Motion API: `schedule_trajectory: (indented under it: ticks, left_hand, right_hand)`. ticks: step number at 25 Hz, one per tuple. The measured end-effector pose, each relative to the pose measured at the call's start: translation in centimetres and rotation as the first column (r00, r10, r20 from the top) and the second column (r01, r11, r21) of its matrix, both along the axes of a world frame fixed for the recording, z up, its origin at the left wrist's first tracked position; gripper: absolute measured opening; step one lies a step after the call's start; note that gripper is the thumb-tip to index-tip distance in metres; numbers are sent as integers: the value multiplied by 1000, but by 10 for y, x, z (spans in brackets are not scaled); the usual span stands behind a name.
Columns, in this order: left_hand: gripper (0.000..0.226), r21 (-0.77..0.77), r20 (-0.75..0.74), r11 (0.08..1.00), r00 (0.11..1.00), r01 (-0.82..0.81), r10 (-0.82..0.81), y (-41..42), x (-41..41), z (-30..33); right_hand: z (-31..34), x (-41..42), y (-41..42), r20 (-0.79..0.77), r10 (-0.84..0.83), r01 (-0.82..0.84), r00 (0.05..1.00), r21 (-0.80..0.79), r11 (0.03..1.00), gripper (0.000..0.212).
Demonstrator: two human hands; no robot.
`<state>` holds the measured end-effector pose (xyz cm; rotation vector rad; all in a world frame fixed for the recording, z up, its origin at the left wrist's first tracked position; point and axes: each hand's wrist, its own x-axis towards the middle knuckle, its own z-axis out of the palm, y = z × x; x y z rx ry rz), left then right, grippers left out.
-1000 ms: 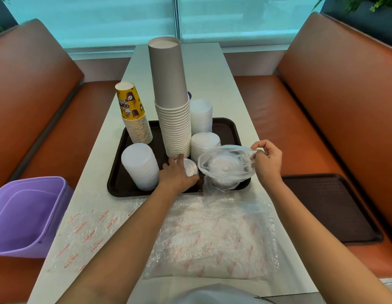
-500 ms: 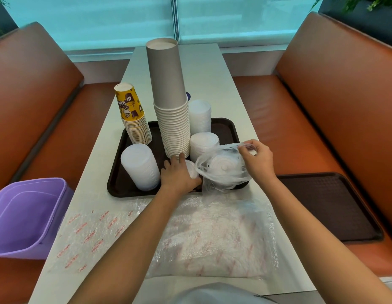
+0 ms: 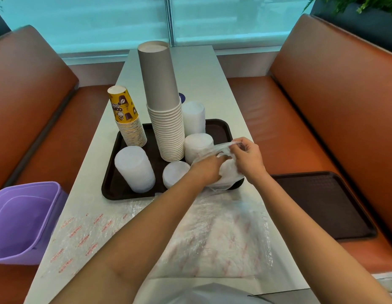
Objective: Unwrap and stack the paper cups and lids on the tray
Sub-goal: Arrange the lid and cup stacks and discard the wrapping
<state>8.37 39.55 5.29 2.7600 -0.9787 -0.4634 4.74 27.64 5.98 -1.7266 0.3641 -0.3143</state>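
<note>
A dark tray (image 3: 116, 189) on the table holds a tall grey cup stack (image 3: 162, 102), a yellow printed cup stack (image 3: 127, 117) and several white lid stacks (image 3: 134, 170). At the tray's near right corner sits a lid stack in a clear plastic wrapper (image 3: 229, 175). My right hand (image 3: 247, 159) pinches the wrapper's top edge. My left hand (image 3: 209, 166) reaches into the wrapper opening beside it, fingers partly hidden by the plastic. A short lid stack (image 3: 175, 175) stands just left of my left hand.
Empty clear wrappers with red print (image 3: 212, 235) lie on the table in front of me. A purple bin (image 3: 21, 220) sits on the left bench. A second dark tray (image 3: 322, 205) lies on the right bench.
My left hand left the short lid stack and moved right into the wrapper opening. My right hand drew inward to the left, still holding the plastic.
</note>
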Motion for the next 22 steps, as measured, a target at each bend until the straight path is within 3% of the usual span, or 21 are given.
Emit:
schedule_trajectory:
  ticks: [3,7,11,20,22]
  left_hand:
    - [68,75,46,997,999,13,-16,-8,5,-4]
    - [68,-14,-7,1000,1000,-5,5,-7,9,-5]
    - [62,-89,-19,995,999,-42,41,-2,8,3]
    - [47,-79,-76,997,997,-26,20,2,-5,32]
    - [40,-146,-55,988,997,-58,51,9,-15,43]
  right_hand:
    - [1,-3,0,-4,28,-28,1000,11,1000,23]
    - [0,-3,-4,14,-1,1,1000,18,1000,25]
    - [-1,-2,-9,27,-38,37,999,29,999,26]
    - [0,1,-8,35,-42,41,999,19,999,25]
    - [1,1,-8,20,-43,43,999,8,999,24]
